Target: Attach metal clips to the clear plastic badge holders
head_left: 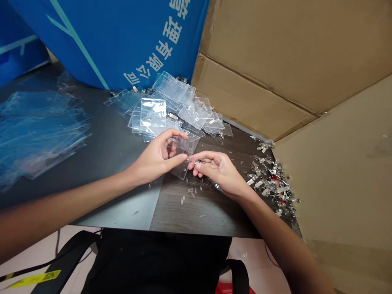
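My left hand (163, 154) is closed on a clear plastic badge holder (182, 171), thumb on its near face by the edge with small holes. Close beside it, my right hand (218, 168) pinches a small metal badge clip (199, 162) between thumb and fingers, right at the holder's edge. Whether the clip is attached to the holder cannot be seen. Just beyond both hands lies a heap of clear badge holders (171, 92), some with metal clips on them.
To the left is a stack of clear sleeves (43, 130). Loose metal clips (272, 183) are piled at the right against a cardboard panel (343, 163). Tiny clear plastic bits (191, 190) lie on the dark table (180, 216). A blue printed panel (122, 41) stands behind.
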`<state>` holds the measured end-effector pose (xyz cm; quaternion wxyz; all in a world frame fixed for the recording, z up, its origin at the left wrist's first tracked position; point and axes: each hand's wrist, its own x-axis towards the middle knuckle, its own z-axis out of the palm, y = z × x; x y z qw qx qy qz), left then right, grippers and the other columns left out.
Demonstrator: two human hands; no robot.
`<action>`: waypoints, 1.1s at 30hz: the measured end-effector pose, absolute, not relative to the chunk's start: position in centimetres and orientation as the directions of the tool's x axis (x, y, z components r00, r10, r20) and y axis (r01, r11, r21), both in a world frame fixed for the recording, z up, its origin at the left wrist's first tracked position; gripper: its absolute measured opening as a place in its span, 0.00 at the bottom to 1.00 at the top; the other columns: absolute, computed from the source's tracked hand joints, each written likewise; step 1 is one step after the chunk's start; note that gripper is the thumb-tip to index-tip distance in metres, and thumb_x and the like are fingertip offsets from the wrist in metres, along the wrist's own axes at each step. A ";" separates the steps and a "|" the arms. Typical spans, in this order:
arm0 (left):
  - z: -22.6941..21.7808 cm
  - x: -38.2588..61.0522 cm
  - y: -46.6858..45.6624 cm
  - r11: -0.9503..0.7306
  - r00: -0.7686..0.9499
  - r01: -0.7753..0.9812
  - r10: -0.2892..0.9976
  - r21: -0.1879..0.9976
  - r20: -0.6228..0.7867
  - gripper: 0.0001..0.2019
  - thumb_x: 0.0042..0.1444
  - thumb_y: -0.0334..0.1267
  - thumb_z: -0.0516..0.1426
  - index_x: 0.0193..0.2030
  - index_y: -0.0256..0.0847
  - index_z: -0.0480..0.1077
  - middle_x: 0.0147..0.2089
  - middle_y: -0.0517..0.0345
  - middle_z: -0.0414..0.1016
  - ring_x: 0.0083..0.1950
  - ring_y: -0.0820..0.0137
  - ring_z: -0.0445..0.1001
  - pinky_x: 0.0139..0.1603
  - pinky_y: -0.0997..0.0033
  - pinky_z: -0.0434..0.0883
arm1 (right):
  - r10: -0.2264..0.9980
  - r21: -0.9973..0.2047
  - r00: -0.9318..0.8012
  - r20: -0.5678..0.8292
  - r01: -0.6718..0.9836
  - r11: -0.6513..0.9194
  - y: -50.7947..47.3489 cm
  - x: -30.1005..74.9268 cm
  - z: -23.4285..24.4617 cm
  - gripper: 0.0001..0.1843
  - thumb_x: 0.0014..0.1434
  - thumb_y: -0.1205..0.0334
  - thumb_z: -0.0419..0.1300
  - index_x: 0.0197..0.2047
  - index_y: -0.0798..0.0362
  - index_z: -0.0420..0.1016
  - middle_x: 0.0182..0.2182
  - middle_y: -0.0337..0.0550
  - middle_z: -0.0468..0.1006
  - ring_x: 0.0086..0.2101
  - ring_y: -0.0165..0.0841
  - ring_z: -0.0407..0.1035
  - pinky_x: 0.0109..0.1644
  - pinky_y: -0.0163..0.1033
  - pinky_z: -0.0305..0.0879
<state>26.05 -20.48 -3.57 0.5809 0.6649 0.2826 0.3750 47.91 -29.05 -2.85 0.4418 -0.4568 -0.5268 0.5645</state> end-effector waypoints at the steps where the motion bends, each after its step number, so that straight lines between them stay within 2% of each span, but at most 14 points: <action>1: -3.5 26.0 -20.5 -0.159 0.559 -0.067 0.812 0.985 0.169 0.24 0.57 0.41 0.73 0.58 0.43 0.74 0.41 0.59 0.67 0.39 0.67 0.62 0.44 0.63 0.63 | 0.980 -0.998 -0.190 -0.054 -0.018 -0.058 -29.0 47.9 -2.9 0.18 0.65 0.48 0.77 0.50 0.52 0.86 0.42 0.47 0.90 0.36 0.33 0.81 0.43 0.41 0.80; 6: -3.4 25.9 -20.4 -0.164 0.570 -0.058 0.805 0.985 0.167 0.26 0.55 0.43 0.75 0.57 0.45 0.73 0.44 0.58 0.69 0.42 0.65 0.63 0.48 0.62 0.64 | 0.979 -0.996 -0.185 -0.081 -0.009 -0.084 -28.8 47.8 -3.0 0.25 0.60 0.40 0.81 0.43 0.52 0.80 0.36 0.45 0.89 0.32 0.33 0.82 0.39 0.40 0.81; 10: -3.8 25.7 -20.2 -0.206 0.567 -0.030 0.803 0.978 0.186 0.27 0.55 0.45 0.76 0.58 0.46 0.75 0.45 0.57 0.71 0.41 0.66 0.65 0.46 0.63 0.65 | 0.983 -0.997 -0.167 -0.080 0.022 -0.077 -29.0 47.5 -2.8 0.24 0.56 0.45 0.84 0.41 0.51 0.80 0.32 0.41 0.86 0.31 0.32 0.80 0.37 0.39 0.79; 16: -4.0 25.7 -20.0 -0.290 0.539 -0.009 0.805 0.957 0.248 0.26 0.53 0.43 0.77 0.56 0.46 0.76 0.50 0.53 0.74 0.42 0.66 0.66 0.45 0.64 0.68 | 0.988 -0.999 -0.142 -0.051 -0.004 -0.052 -29.2 47.3 -2.8 0.23 0.54 0.47 0.85 0.42 0.51 0.82 0.33 0.40 0.85 0.31 0.32 0.80 0.40 0.41 0.81; 20: -4.2 25.6 -19.9 -0.305 0.554 0.044 0.800 0.951 0.231 0.26 0.54 0.45 0.76 0.57 0.46 0.76 0.53 0.53 0.73 0.41 0.67 0.65 0.43 0.64 0.66 | 0.987 -0.998 -0.144 -0.067 -0.001 -0.068 -29.1 47.2 -3.1 0.23 0.53 0.48 0.85 0.42 0.51 0.84 0.33 0.41 0.85 0.31 0.33 0.80 0.40 0.41 0.81; 24: -4.2 25.7 -20.2 -0.319 0.538 0.112 0.816 0.941 0.212 0.26 0.54 0.44 0.75 0.57 0.45 0.75 0.55 0.53 0.71 0.42 0.67 0.65 0.47 0.62 0.66 | 0.991 -0.998 -0.132 -0.030 0.053 -0.023 -29.2 47.1 -3.4 0.24 0.50 0.49 0.87 0.40 0.51 0.84 0.34 0.42 0.86 0.33 0.34 0.80 0.42 0.42 0.79; 29: -4.2 25.8 -20.7 -0.415 0.513 0.173 0.812 0.893 0.278 0.24 0.54 0.42 0.74 0.56 0.45 0.75 0.52 0.55 0.67 0.45 0.65 0.65 0.51 0.61 0.65 | 0.994 -0.979 -0.090 0.060 0.187 0.076 -29.2 47.1 -3.8 0.20 0.57 0.46 0.82 0.37 0.51 0.82 0.32 0.41 0.84 0.32 0.34 0.76 0.39 0.39 0.72; 33: -4.3 25.8 -20.8 -0.358 0.541 0.141 0.809 0.923 0.231 0.24 0.55 0.43 0.72 0.56 0.45 0.73 0.52 0.55 0.67 0.43 0.66 0.65 0.49 0.62 0.65 | 0.985 -0.948 -0.096 0.146 0.272 0.167 -29.3 47.2 -3.8 0.13 0.64 0.52 0.75 0.37 0.51 0.80 0.31 0.40 0.82 0.32 0.33 0.73 0.39 0.38 0.69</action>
